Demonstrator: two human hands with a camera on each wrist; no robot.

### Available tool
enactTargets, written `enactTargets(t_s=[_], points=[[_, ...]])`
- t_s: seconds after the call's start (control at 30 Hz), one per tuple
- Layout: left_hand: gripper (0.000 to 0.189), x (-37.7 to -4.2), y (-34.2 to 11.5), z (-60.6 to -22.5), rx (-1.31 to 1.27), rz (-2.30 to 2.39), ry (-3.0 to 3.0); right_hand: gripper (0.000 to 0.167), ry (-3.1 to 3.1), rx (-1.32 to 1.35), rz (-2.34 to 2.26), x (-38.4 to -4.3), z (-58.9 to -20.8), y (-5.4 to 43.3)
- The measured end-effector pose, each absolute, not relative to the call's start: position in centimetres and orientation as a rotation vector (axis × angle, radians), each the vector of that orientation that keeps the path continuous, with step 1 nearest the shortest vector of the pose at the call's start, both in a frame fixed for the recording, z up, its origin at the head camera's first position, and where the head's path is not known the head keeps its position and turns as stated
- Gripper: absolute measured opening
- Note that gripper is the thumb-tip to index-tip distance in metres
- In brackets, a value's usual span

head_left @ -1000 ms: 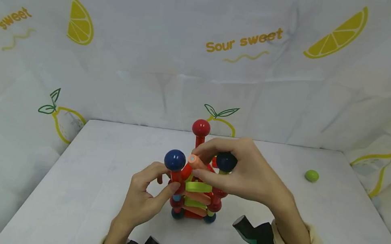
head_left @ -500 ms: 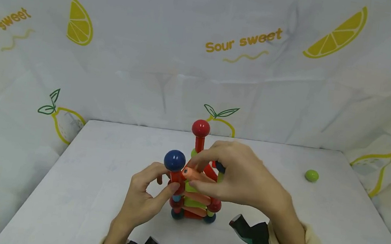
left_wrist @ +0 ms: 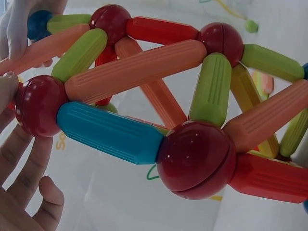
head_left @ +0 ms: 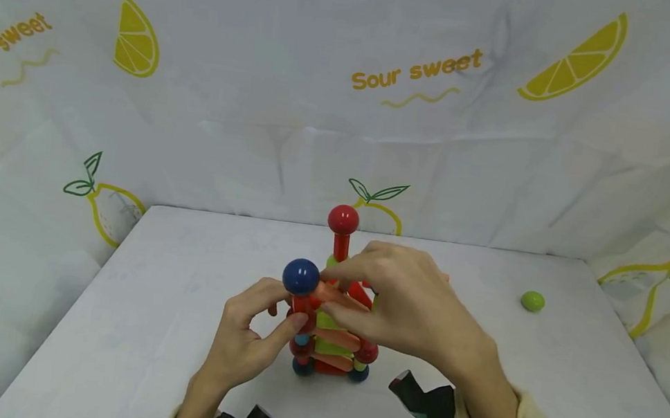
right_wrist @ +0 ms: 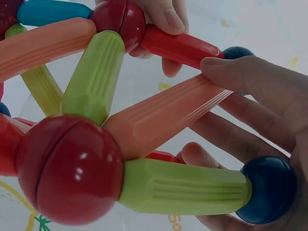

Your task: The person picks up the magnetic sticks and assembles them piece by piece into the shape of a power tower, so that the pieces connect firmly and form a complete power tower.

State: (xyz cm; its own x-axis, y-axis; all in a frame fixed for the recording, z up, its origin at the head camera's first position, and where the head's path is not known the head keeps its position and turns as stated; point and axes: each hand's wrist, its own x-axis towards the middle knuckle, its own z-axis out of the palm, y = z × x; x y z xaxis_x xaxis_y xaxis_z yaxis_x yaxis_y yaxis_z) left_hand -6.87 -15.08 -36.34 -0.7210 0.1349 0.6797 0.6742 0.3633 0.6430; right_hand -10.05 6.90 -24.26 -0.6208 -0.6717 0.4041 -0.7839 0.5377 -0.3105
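A tower of magnetic rods and balls (head_left: 336, 340) stands upright on the white table, in layers of red, green, orange and blue rods joined by red and dark blue balls. At its upper left, my left hand (head_left: 251, 332) grips a red rod (right_wrist: 178, 45) by its red ball joint, below a blue ball (head_left: 300, 276). My right hand (head_left: 414, 306) pinches an orange rod (right_wrist: 163, 115) near its upper end, right beside that blue ball. The rod's lower end meets a red ball (right_wrist: 72, 168). Another blue ball (right_wrist: 268, 189) sits under my right palm, hidden in the head view.
A loose green ball (head_left: 533, 302) lies at the far right of the table (head_left: 104, 348). Topping a red rod at the back of the tower is a red ball (head_left: 343, 219). A white cloth with lemon prints (head_left: 237, 85) hangs behind the table.
My right hand has moved left and slightly down, bringing the orange rod's free end from above the gap to the blue ball. My left hand has kept its grip in place.
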Motion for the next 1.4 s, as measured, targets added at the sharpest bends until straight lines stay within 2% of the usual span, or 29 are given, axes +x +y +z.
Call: enactTargets(t_s=[0.13, 0.37, 0.47, 0.6, 0.8, 0.97, 1.07, 1.2, 1.4], points=[[0.042, -6.8, -15.3, -36.4, -0.704, -1.35, -2.124, 0.032, -2.498, 1.212, 0.822, -10.1, -24.3, 7.6], [0.051, -6.6, -16.1, -36.3, -0.719, -1.314, -2.261, 0.075, -2.496, 1.0, 1.19, -10.6, -26.6, 11.0], [0.052, -6.6, -16.4, -36.1, -0.679, -1.327, -2.279, 0.08, -2.606, 0.987, 1.241, -10.7, -28.4, 12.0], [0.045, -6.7, -16.6, -36.0, -0.648, -1.342, -2.224, 0.072, -2.652, 1.068, 1.338, -10.7, -30.2, 12.4], [0.036, -6.8, -16.7, -35.7, -0.543, -1.293, -2.142, 0.038, -2.593, 1.122, 1.461, -10.5, -31.7, 12.1], [0.029, -7.0, -16.0, -35.8, -0.392, -1.282, -2.085, 0.03, -2.616, 1.09, 1.526, -9.6, -32.1, 11.6], [0.028, -7.2, -15.6, -36.0, -0.392, -1.324, -2.069, 0.026, -2.634, 1.078, 1.546, -8.9, -32.1, 11.3], [0.049, -7.1, -16.0, -36.2, -0.529, -1.431, -2.189, 0.028, -2.639, 1.092, 1.608, -8.0, -31.9, 10.7], [0.11, -6.7, -15.8, -36.3, -0.707, -1.446, -2.441, 0.048, -2.699, 1.107, 1.735, -6.4, -31.6, 9.2]])
